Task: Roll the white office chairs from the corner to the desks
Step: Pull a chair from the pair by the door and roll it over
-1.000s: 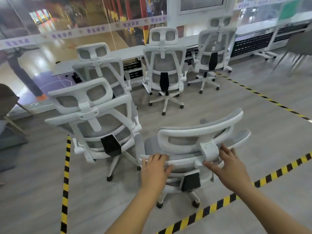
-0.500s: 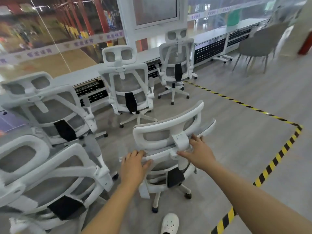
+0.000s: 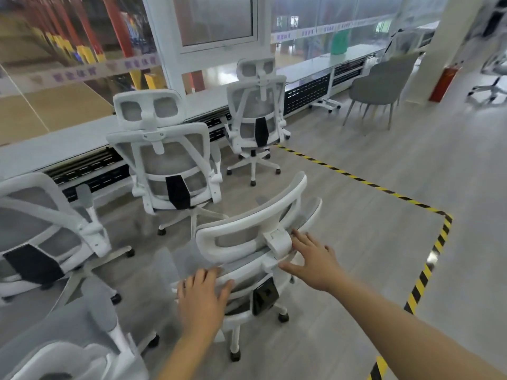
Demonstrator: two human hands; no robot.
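I stand in an office: white mesh chairs [image 3: 170,165] face a long desk [image 3: 310,67] along glass walls [image 3: 68,64]; hazard tape [image 3: 356,178] marks the grey floor [image 3: 384,242].

Bare forearms and hands [image 3: 203,297], no sleeves visible.

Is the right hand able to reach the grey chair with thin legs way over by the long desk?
Probably not from here. The right hand rests on the nearest white chair, and the grey chair stands far off across open floor. Nothing blocks the way; it just looks too far.
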